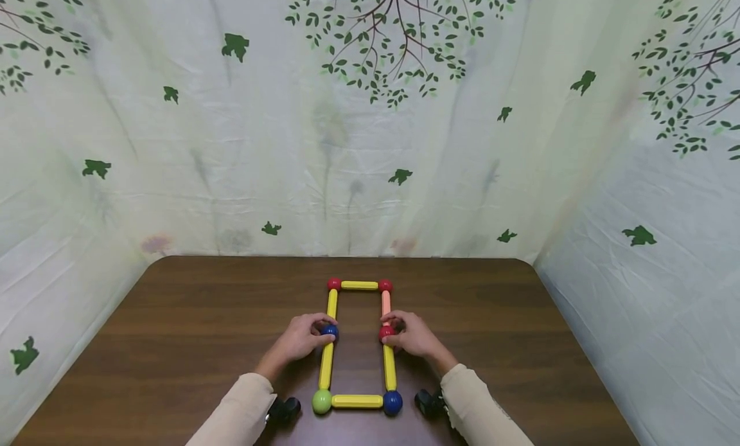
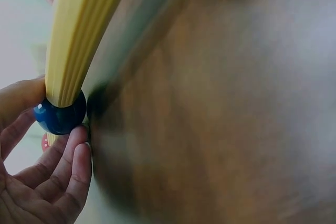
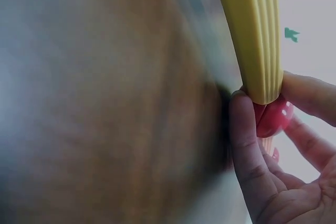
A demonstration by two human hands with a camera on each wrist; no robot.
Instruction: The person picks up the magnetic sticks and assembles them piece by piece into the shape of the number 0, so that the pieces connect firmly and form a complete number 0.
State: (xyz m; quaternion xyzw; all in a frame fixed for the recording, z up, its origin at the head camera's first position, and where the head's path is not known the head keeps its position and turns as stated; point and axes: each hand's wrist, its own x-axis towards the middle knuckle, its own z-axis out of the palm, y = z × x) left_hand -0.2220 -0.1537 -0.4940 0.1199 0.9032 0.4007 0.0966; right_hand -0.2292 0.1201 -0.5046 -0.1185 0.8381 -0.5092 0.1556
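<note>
A long rectangle of ridged rods and balls is in the middle of the head view. My left hand grips the blue ball midway along its left side, thumb and fingers around it. On the opposite side, my right hand holds a red ball between thumb and fingers. A yellow rod joins the blue ball in the left wrist view, and another yellow rod meets the red ball in the right wrist view. Beyond the right hand runs a pink rod.
Red balls mark the far corners. A green ball and a second blue ball form the near corners, linked by a yellow crossbar. Beneath lies a brown wooden table; a leaf-printed curtain hangs behind it.
</note>
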